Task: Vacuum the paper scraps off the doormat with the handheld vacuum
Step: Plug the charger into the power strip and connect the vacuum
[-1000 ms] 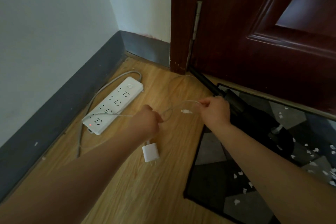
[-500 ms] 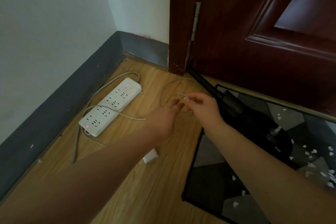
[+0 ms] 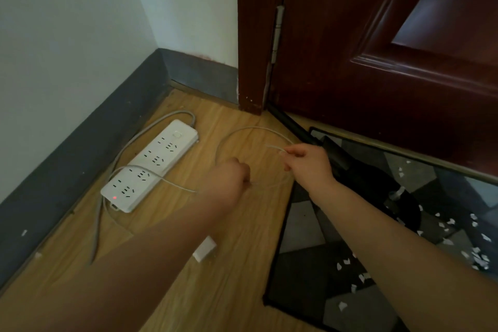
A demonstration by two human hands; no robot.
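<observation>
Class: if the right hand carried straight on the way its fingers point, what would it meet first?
Probably the white cable looping on the floor ahead of the right hand, then the power strip; depth is unclear.

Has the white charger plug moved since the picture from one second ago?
Yes. The white charger plug then hung below the left hand, level with the near end of the power strip. Now it sits nearer the camera, half hidden beside the forearm.
</observation>
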